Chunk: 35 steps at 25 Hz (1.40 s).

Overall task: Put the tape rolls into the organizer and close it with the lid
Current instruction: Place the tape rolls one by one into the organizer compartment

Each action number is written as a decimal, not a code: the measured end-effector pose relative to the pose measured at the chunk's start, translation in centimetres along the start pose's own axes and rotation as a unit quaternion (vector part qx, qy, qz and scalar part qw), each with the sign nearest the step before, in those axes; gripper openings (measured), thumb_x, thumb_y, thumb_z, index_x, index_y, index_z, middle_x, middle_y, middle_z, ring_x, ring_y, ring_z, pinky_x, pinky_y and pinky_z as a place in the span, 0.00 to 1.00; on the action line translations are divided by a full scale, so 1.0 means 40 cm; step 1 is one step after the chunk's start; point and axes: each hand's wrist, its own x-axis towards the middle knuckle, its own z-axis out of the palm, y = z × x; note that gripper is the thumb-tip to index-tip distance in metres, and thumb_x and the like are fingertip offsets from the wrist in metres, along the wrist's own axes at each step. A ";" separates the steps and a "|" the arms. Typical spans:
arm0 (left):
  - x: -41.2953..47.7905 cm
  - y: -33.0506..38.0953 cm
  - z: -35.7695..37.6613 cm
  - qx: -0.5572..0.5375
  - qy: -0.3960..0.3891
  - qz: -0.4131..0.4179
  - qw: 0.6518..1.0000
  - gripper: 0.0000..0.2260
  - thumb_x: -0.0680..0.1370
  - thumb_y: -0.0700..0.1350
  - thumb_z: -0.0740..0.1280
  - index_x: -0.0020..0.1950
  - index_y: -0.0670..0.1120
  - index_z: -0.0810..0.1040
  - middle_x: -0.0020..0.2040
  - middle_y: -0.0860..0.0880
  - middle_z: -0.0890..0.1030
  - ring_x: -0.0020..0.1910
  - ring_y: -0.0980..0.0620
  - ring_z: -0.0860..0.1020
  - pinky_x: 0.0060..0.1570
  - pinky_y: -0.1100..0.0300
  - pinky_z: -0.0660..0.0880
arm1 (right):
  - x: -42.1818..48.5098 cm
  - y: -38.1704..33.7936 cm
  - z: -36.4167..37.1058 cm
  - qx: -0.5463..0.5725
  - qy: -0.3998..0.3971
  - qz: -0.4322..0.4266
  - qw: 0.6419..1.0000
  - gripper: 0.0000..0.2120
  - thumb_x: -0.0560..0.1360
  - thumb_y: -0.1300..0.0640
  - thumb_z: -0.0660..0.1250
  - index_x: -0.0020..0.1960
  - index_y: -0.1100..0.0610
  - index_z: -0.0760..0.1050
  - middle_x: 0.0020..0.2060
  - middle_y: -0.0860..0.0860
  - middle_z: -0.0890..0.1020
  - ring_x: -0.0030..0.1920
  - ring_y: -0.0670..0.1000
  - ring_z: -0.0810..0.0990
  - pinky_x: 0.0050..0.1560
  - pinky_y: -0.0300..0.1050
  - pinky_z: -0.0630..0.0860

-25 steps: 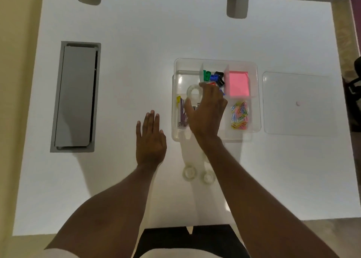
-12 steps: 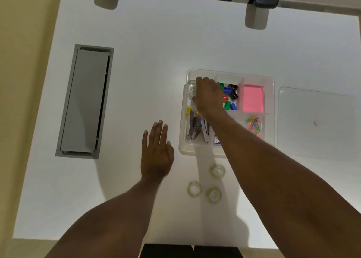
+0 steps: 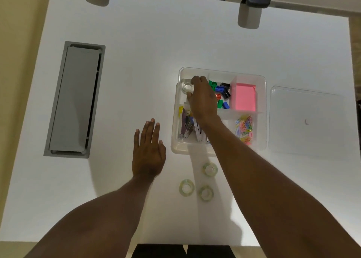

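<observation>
The right hand [image 3: 203, 99] closes its fingers on a tape roll [image 3: 187, 86] in the organizer [image 3: 261, 109], at the 11 o'clock compartment; a careless release could leave it tilted under the lid [image 3: 306, 121]. 3 rolls [image 3: 210, 169] wait at 6 o'clock. The left hand [image 3: 148, 150] lies flat and spread.

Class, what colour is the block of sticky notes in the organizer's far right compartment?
Pink. The sticky notes show best in the head view, the only one.

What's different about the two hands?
The left hand lies flat and open on the table, fingers spread, touching nothing; the right hand is curled over the organizer, fingers on a tape roll in its far-left compartment. The left hand rests beside the organizer; the right reaches into it. Both are bare, palms down.
</observation>
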 end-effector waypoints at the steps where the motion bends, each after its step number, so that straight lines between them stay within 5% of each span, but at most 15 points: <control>1: 0.000 0.001 -0.001 0.000 -0.003 -0.001 1.000 0.27 0.87 0.52 0.48 0.86 0.49 0.55 0.87 0.48 0.56 0.87 0.49 0.52 0.85 0.42 0.53 | -0.024 -0.001 -0.010 0.015 0.023 -0.005 1.000 0.11 0.75 0.65 0.71 0.57 0.60 0.77 0.51 0.55 0.80 0.48 0.53 0.79 0.45 0.44 0.75; 9: 0.001 0.017 -0.036 -0.014 0.010 0.004 1.000 0.28 0.86 0.53 0.42 0.85 0.45 0.59 0.86 0.45 0.60 0.86 0.46 0.57 0.84 0.41 0.55 | -0.310 0.025 -0.020 0.057 0.160 0.010 0.985 0.02 0.76 0.60 0.71 0.49 0.57 0.79 0.43 0.52 0.82 0.45 0.51 0.78 0.47 0.46 0.76; 22: -0.005 0.015 -0.030 -0.022 0.025 0.006 0.999 0.26 0.86 0.46 0.53 0.85 0.44 0.60 0.86 0.45 0.60 0.86 0.47 0.57 0.85 0.42 0.52 | -0.782 0.162 0.013 0.085 0.054 0.182 0.978 0.18 0.75 0.46 0.72 0.61 0.51 0.73 0.55 0.44 0.78 0.55 0.47 0.76 0.55 0.41 0.74; 29: -0.008 0.017 -0.032 -0.023 0.026 0.005 0.999 0.26 0.86 0.46 0.53 0.85 0.44 0.60 0.86 0.45 0.60 0.86 0.47 0.57 0.85 0.43 0.53 | -0.844 0.194 0.032 0.032 -0.032 0.147 0.988 0.24 0.73 0.42 0.70 0.64 0.49 0.70 0.58 0.45 0.76 0.56 0.48 0.74 0.55 0.38 0.69; 35: -0.008 0.021 -0.037 -0.027 0.032 0.001 0.999 0.26 0.85 0.44 0.56 0.84 0.43 0.61 0.86 0.45 0.61 0.86 0.47 0.58 0.85 0.42 0.53 | -0.809 0.184 0.016 0.080 -0.027 0.124 0.989 0.25 0.72 0.47 0.73 0.65 0.54 0.72 0.58 0.49 0.76 0.56 0.50 0.77 0.55 0.49 0.80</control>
